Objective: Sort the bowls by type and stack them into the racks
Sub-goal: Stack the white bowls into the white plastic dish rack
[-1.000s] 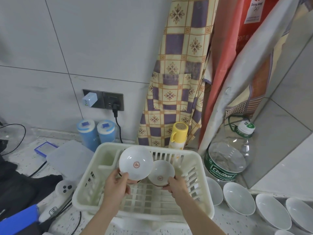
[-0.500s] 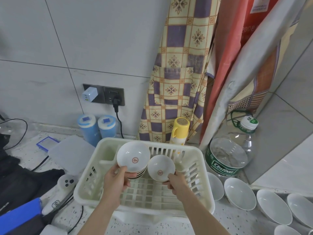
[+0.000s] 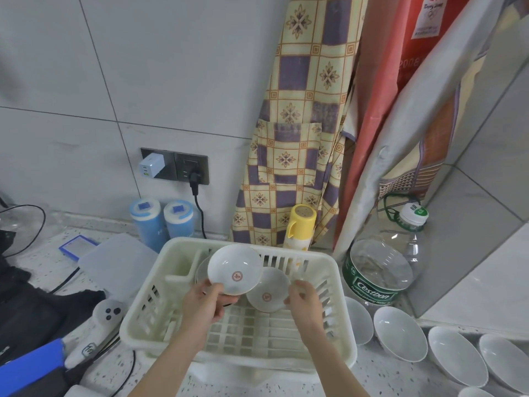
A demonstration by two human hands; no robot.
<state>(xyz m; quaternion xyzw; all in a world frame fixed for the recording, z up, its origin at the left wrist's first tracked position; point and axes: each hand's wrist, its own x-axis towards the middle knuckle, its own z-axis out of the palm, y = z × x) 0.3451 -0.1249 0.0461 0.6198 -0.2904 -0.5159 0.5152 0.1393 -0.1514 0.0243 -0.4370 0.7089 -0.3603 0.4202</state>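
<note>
We were early on: our left hand (image 3: 204, 303) gripped a red-marked bowl (image 3: 234, 269) over the rack (image 3: 240, 333), our right hand (image 3: 303, 300) pinched another (image 3: 267, 293); plain white bowls (image 3: 399, 329) waited beside it, unsorted.

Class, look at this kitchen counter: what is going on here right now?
A person is loading bowls into a cream dish rack. The left hand grips a larger red-emblem bowl, tilted on edge; the right hand holds a smaller emblem bowl beside it. Several plain white bowls wait on the counter, right of the rack.
</note>
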